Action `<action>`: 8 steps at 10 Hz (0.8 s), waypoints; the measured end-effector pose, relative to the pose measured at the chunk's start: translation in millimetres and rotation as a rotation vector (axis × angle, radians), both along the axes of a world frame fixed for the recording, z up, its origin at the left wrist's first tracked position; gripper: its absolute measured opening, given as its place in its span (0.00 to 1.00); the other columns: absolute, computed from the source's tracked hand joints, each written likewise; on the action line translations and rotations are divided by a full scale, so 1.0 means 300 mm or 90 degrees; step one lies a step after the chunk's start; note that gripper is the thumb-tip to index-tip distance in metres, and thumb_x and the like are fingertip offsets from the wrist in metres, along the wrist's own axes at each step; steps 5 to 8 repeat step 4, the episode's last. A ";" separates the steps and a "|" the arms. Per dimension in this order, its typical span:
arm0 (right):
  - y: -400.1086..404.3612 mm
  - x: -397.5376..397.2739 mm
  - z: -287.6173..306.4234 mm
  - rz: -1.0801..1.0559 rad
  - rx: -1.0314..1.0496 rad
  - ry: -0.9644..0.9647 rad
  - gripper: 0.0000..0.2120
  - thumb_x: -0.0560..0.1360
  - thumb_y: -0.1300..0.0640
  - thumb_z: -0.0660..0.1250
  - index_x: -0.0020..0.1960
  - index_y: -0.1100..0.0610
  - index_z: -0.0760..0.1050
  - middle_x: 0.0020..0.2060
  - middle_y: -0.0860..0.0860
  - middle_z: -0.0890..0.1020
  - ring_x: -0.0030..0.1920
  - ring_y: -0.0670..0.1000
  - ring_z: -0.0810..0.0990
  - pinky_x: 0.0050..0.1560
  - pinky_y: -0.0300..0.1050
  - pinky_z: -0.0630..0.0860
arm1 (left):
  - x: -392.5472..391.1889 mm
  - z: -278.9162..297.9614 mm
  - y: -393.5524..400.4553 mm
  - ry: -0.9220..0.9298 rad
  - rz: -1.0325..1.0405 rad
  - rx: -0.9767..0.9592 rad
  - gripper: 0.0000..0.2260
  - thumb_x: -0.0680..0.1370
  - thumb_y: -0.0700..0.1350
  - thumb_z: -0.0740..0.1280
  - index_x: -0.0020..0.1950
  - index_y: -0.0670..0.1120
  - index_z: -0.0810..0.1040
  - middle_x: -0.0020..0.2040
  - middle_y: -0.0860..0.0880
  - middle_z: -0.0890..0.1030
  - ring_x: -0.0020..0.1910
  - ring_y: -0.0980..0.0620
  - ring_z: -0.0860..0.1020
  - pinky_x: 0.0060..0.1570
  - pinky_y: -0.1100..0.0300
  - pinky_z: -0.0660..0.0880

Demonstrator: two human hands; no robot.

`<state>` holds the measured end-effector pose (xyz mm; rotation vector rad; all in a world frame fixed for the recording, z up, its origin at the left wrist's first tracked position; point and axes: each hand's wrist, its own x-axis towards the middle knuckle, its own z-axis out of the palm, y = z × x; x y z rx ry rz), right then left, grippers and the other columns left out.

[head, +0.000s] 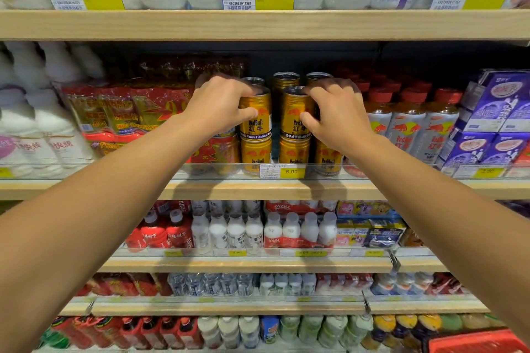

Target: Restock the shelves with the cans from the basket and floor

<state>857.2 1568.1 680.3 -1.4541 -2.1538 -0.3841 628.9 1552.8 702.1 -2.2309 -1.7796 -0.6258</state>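
Note:
Gold Red Bull cans stand two high on the middle shelf [258, 190]. My left hand [219, 107] is closed around the upper left gold can [256, 120], fingers over its top. The upper right gold can [295, 116] is gripped the same way by my right hand [337, 114]. Both cans rest on a lower row of gold cans [256, 156]. More gold cans [285, 80] stand behind them. The red basket [473, 342] shows at the bottom right corner; its contents are hidden.
Red multipacks [114, 114] stand left of the cans and red-capped Red Bull bottles [413, 120] to the right. A clear rail with a 6.00 price tag [282, 171] fronts the shelf. The upper shelf board [258, 24] hangs close above. Lower shelves hold bottles.

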 end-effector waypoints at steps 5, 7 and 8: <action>-0.099 0.015 0.016 0.014 0.072 0.030 0.28 0.76 0.44 0.62 0.73 0.53 0.64 0.67 0.53 0.71 0.68 0.55 0.67 0.71 0.56 0.60 | -0.016 -0.041 -0.114 -0.119 -0.035 0.085 0.28 0.76 0.56 0.66 0.75 0.52 0.66 0.72 0.47 0.71 0.71 0.45 0.67 0.70 0.42 0.65; -0.099 0.015 0.016 0.014 0.072 0.030 0.28 0.76 0.44 0.62 0.73 0.53 0.64 0.67 0.53 0.71 0.68 0.55 0.67 0.71 0.56 0.60 | -0.016 -0.041 -0.114 -0.119 -0.035 0.085 0.28 0.76 0.56 0.66 0.75 0.52 0.66 0.72 0.47 0.71 0.71 0.45 0.67 0.70 0.42 0.65; -0.099 0.015 0.016 0.014 0.072 0.030 0.28 0.76 0.44 0.62 0.73 0.53 0.64 0.67 0.53 0.71 0.68 0.55 0.67 0.71 0.56 0.60 | -0.016 -0.041 -0.114 -0.119 -0.035 0.085 0.28 0.76 0.56 0.66 0.75 0.52 0.66 0.72 0.47 0.71 0.71 0.45 0.67 0.70 0.42 0.65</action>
